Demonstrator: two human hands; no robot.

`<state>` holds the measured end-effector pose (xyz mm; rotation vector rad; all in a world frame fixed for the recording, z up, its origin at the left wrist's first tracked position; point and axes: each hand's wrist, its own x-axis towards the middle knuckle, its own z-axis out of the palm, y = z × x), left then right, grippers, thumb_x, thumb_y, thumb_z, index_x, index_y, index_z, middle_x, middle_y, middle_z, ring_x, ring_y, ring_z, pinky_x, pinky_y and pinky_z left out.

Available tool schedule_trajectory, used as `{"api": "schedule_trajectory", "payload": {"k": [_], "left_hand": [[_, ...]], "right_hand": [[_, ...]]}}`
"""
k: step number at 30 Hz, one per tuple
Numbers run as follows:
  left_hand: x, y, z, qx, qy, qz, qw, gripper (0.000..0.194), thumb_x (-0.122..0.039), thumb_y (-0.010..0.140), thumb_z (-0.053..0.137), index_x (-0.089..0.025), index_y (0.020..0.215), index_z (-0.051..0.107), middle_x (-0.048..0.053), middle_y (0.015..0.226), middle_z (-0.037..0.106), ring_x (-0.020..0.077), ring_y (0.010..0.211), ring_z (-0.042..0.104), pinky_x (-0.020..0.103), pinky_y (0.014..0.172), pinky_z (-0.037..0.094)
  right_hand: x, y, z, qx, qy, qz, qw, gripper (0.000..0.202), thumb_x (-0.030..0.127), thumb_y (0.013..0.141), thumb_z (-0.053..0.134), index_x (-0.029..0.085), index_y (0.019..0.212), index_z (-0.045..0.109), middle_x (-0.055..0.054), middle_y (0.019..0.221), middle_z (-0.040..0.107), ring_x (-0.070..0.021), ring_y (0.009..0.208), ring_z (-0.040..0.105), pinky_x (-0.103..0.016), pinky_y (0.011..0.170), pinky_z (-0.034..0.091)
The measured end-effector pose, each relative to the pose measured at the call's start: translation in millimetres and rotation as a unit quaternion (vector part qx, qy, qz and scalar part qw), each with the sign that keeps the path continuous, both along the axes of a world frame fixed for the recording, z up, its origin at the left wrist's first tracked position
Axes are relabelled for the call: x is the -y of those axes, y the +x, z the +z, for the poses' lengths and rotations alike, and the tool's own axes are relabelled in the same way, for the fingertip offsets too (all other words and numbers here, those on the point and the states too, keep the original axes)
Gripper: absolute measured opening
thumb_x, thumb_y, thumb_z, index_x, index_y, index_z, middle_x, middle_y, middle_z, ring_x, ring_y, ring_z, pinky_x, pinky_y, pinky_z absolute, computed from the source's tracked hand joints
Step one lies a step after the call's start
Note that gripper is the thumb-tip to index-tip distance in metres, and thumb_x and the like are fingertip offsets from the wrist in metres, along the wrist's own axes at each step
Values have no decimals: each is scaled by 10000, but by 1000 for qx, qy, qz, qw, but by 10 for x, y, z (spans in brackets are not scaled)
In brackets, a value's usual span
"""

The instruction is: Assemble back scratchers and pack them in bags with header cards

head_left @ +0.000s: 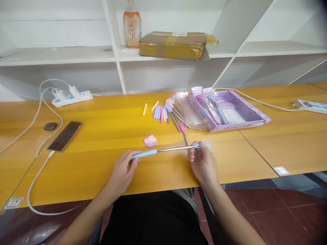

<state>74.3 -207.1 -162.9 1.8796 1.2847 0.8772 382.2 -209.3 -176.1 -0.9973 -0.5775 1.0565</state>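
Note:
A back scratcher (175, 148) with a blue handle, a metal rod and a blue claw lies level between my hands. My left hand (125, 170) grips its handle; my right hand (204, 163) pinches it by the claw end. Just beyond my right hand lies a pink-clawed rod (183, 128). Small pink cards (150, 141) sit on the table beyond the blue handle. Farther back are several loose coloured handles (160, 113) and a pile of metal rods with claws (178, 115).
A purple box (260, 119) at the back right holds bagged scratchers (217, 110), with clear bags (189, 110) beside it. A phone (65, 136), cables and a power strip (73, 98) occupy the left. Shelves behind hold a bottle (132, 29) and a taped parcel (173, 46).

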Motion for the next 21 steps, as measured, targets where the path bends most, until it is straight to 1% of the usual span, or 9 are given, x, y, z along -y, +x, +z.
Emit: {"api": "schedule_trajectory", "payload": {"k": [2,5,12,16,21], "left_hand": [[18,10,18,-28,26,-11,999,292,-375,1138,490,-269,1282,722,31,1020,697,170,868,662,301,804,539],[36,28,28,-54,65,-9,996,267,-359,1137,507,-257,1241,730,18,954,652,157,814,629,282,764,523],[61,23,10,-53,103,-13,993,201,-356,1106,583,-243,1168,737,3,914,609,113,668,560,231,585,455],[74,28,2,-57,113,-15,992,192,-349,1101,590,-240,1135,744,-2,886,595,106,649,547,229,578,450],[81,39,-7,-60,126,-7,990,164,-346,1086,620,-233,1093,740,-5,874,599,100,627,516,240,591,450]], "right_hand": [[9,-33,-2,-3,-6,4,1000,437,620,868,856,203,890,727,27,667,603,-83,522,503,-188,460,417],[22,-87,4,-7,-15,10,1000,450,631,862,856,202,892,722,35,651,593,-79,503,491,-187,446,411],[28,-95,25,-16,-21,30,999,455,612,827,888,198,876,706,47,636,578,-71,480,486,-179,428,414],[54,-124,16,-2,-18,43,999,433,612,875,847,206,893,700,36,651,598,-83,482,498,-191,426,428],[151,-369,-1,-4,-12,86,996,459,663,926,780,206,933,736,14,661,617,-107,507,531,-217,450,468]]}}
